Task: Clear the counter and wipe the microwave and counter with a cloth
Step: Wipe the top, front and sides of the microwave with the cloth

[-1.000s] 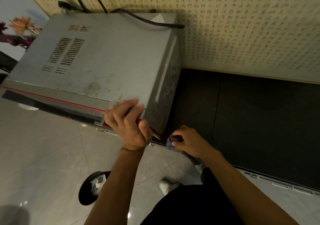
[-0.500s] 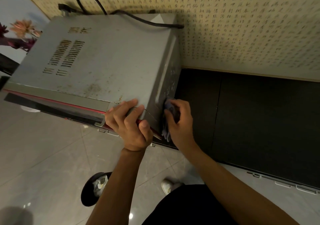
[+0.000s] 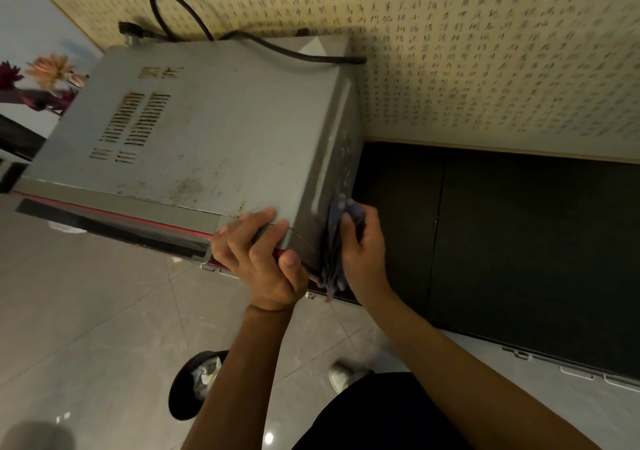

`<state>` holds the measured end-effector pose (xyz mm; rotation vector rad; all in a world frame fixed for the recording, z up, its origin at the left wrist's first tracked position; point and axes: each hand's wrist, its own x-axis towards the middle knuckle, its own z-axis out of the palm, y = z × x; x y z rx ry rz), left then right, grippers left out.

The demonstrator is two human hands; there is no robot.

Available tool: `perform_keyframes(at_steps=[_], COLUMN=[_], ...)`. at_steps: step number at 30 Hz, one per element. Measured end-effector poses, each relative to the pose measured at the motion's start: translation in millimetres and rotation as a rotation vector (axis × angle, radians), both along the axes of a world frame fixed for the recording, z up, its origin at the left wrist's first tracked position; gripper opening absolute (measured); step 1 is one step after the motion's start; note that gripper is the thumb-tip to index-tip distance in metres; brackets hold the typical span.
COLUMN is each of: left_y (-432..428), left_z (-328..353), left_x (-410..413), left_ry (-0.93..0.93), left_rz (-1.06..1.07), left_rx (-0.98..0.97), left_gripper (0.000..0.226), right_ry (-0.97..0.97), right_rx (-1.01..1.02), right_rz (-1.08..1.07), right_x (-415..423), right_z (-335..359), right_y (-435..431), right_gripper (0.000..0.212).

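Cloth (image 3: 332, 242), purple and bunched, lies against the right side wall of the microwave (image 3: 207, 138), close to its near corner. My right hand (image 3: 363, 252) grips it, fingers curled round the folds, palm pushing it onto the metal. My left hand (image 3: 259, 259) clamps the top's near right corner, fingers over the lid, thumb on the red front edge.

Method, as I judge it: long firm strokes toward the far end, left hand bracing so the box does not slide, refold once soiled. Brown stains on the top panel want a pass too.

Table (image 3: 519, 242) to the right is dark and matte. Black cord (image 3: 277, 48) loops along the patterned wall (image 3: 485, 69). Grey tiled floor (image 3: 86, 311) below, black bin (image 3: 194, 384) near my feet.
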<state>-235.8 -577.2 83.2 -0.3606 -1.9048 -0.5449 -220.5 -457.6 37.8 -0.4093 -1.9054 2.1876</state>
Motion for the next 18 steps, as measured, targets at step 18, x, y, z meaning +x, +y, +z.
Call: perform_keyframes(at_steps=[18], left_y=[2], left_z=[-1], left_x=[-3], left_ry=[0.013], left_rz=[0.006], left_rx=[0.033], left_gripper=[0.039], right_ry=[-0.261], right_rx=[0.063], right_rz=[0.041], right_x=[-19], right_z=[-27], right_y=[3], right_gripper=[0.01])
